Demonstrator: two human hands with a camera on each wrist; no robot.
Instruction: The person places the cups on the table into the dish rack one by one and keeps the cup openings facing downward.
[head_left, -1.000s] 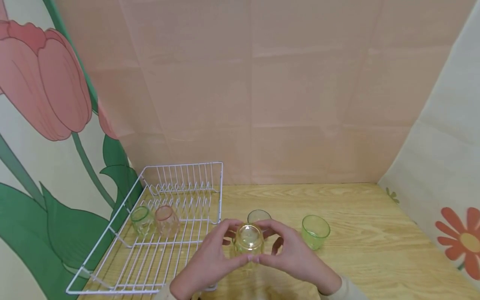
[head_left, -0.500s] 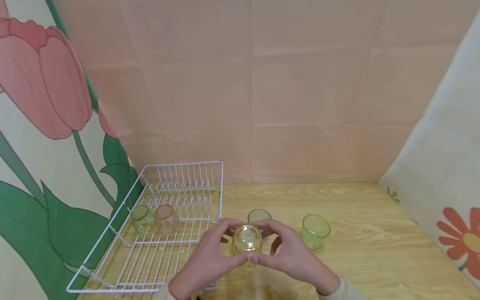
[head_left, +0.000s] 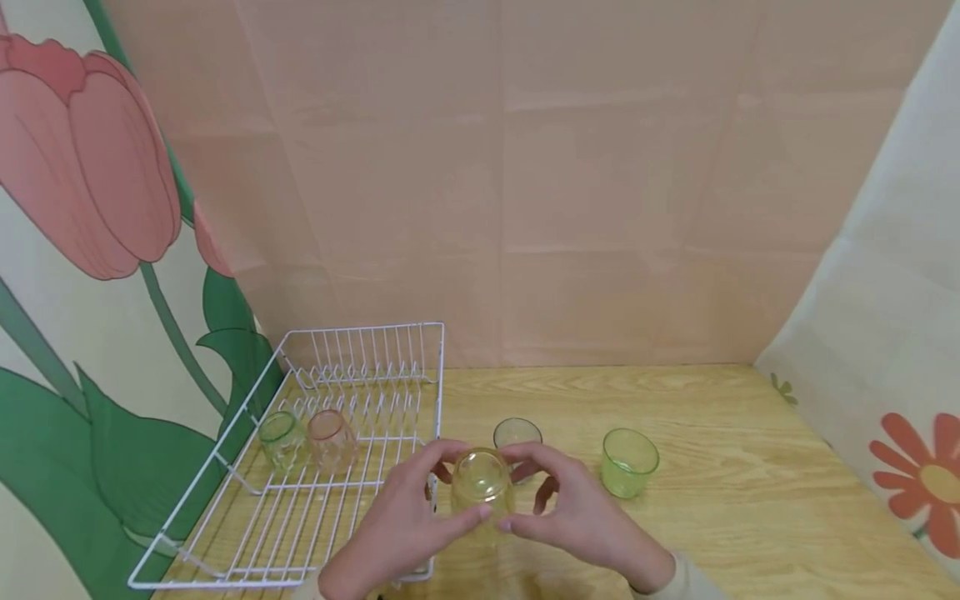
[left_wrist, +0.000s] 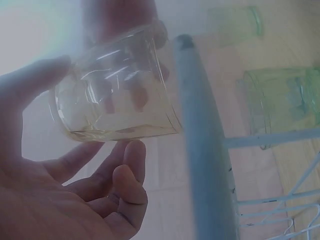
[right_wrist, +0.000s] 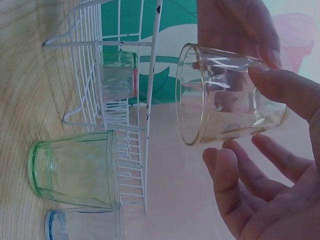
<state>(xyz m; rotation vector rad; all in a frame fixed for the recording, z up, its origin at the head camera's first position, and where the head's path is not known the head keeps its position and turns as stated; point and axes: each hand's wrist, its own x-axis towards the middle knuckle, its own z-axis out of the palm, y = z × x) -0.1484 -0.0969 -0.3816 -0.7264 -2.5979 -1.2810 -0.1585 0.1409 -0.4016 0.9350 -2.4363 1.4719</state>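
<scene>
Yellow glass (head_left: 482, 478) in the pinch of both hands (head_left: 408, 518), greyish glass (head_left: 517, 431) partly hidden behind them.

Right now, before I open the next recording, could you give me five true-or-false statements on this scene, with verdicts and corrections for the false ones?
1. The left grip and the right grip both hold the yellow glass. True.
2. The yellow glass is mouth-up. False: its base faces up.
3. A pink glass sits in the wire rack. True.
4. The pink glass is alone there. False: a green glass sits beside it.
5. The lime glass stands on the table. True.
</scene>
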